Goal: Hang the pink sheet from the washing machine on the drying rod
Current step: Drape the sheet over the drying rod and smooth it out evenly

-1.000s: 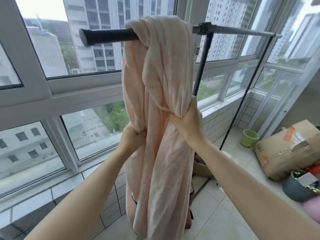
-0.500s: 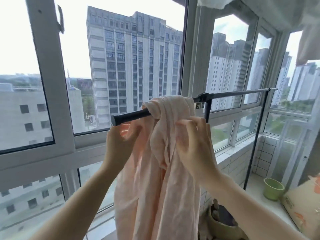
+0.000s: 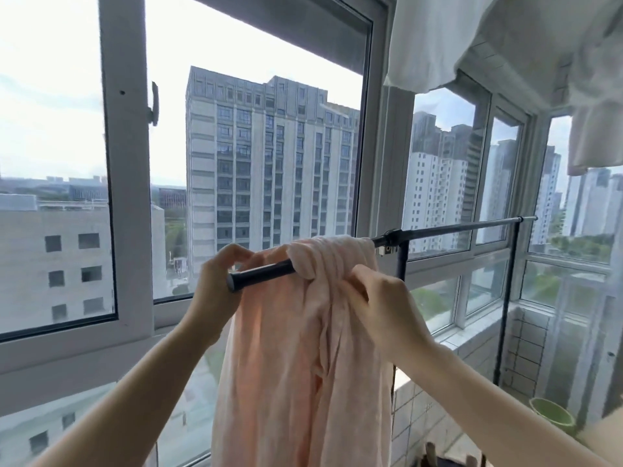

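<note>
The pink sheet (image 3: 296, 348) hangs bunched over the black end of the drying rod (image 3: 263, 273) and falls in long folds below the frame. My left hand (image 3: 219, 281) is behind the rod's end cap, fingers curled round the sheet's far edge. My right hand (image 3: 381, 305) grips a bunch of folds on the near side, just below the rod. The rod's silver part (image 3: 472, 225) runs on to the right.
White laundry (image 3: 505, 45) hangs overhead at the top right. The rack's black uprights (image 3: 505, 298) stand in front of the windows (image 3: 128, 197). A green pot (image 3: 553, 414) sits on the floor at the lower right beside the tiled wall (image 3: 526, 348).
Both hands rose from the sheet's middle up to the rod. The left hand has gone behind the rod end onto the far edge. The view has tilted upward.
</note>
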Action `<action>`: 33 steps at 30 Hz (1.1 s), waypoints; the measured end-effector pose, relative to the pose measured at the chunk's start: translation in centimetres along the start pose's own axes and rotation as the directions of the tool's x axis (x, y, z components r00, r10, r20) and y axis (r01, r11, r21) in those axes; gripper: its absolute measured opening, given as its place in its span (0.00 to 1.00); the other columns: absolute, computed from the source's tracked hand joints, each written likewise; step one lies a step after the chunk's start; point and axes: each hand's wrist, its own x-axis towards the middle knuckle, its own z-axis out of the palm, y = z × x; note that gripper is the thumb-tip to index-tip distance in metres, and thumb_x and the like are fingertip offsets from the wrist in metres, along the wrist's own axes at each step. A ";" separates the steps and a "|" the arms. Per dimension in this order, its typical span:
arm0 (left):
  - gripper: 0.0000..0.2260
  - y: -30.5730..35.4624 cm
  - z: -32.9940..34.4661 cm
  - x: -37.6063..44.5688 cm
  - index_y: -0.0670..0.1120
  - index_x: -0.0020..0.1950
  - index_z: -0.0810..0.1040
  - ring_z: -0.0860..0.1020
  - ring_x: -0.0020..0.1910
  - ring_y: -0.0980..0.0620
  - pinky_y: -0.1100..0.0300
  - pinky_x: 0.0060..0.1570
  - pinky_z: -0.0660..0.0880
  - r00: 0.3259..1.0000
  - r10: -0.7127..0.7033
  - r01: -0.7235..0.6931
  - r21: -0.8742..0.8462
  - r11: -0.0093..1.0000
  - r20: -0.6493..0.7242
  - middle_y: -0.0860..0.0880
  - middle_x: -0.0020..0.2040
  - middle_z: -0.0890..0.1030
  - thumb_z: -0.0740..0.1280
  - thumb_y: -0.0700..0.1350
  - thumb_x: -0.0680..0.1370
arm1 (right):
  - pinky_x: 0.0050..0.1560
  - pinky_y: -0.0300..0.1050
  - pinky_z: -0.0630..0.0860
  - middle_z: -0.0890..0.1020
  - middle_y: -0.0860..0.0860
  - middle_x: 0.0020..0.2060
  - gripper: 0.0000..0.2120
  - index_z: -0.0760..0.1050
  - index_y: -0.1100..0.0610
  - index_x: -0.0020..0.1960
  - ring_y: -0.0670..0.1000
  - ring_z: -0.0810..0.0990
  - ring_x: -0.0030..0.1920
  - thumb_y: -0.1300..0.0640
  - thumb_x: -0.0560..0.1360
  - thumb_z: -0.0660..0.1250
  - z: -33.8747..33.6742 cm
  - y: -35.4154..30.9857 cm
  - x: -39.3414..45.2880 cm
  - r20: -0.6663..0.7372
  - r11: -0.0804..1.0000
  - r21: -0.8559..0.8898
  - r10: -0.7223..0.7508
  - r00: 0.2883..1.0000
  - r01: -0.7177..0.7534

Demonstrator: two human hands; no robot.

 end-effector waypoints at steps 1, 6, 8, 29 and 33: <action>0.10 0.2 0.1 0.3 0.40 0.42 0.78 0.77 0.38 0.50 0.59 0.38 0.73 0.998 -0.046 0.050 -0.094 0.994 0.044 0.45 0.38 0.78 0.67 0.45 0.78 | 0.37 0.45 0.78 0.79 0.44 0.34 0.09 0.72 0.52 0.42 0.44 0.79 0.34 0.48 0.77 0.65 0.1 0.1 0.1 0.000 1.000 -0.007 0.008 1.000 -0.008; 0.13 1.5 0.0 2.1 0.39 0.52 0.81 0.80 0.49 0.49 0.57 0.51 0.76 0.960 -0.019 0.046 -0.091 0.995 0.278 0.45 0.48 0.83 0.63 0.48 0.80 | 0.38 0.47 0.79 0.80 0.43 0.34 0.07 0.71 0.48 0.42 0.46 0.80 0.35 0.50 0.75 0.69 0.5 -0.5 0.8 -0.050 0.997 -0.003 0.074 0.996 -0.074; 0.10 1.9 0.4 2.9 0.44 0.55 0.82 0.82 0.51 0.52 0.62 0.48 0.78 0.940 -0.050 0.059 -0.015 0.998 0.339 0.49 0.50 0.85 0.64 0.47 0.79 | 0.39 0.47 0.79 0.80 0.43 0.35 0.06 0.71 0.47 0.43 0.45 0.80 0.36 0.55 0.76 0.67 0.5 -0.4 1.0 -0.038 0.998 -0.008 0.058 0.998 -0.058; 0.04 7.4 5.5 8.7 0.48 0.41 0.79 0.76 0.35 0.61 0.68 0.40 0.74 0.788 0.127 -0.395 0.337 0.854 0.603 0.52 0.38 0.80 0.73 0.45 0.75 | 0.33 0.40 0.68 0.73 0.50 0.29 0.13 0.77 0.56 0.47 0.46 0.71 0.30 0.63 0.79 0.54 -5.6 -1.6 7.0 0.283 0.622 0.664 0.304 0.909 -0.415; 0.05 7.6 4.8 9.0 0.44 0.43 0.76 0.79 0.45 0.60 0.65 0.46 0.75 0.852 0.204 -0.398 0.343 0.851 0.483 0.52 0.44 0.81 0.70 0.43 0.76 | 0.31 0.40 0.69 0.74 0.47 0.30 0.06 0.73 0.54 0.53 0.46 0.72 0.29 0.58 0.76 0.64 -5.8 -1.8 7.3 0.240 0.820 0.483 0.213 0.947 -0.307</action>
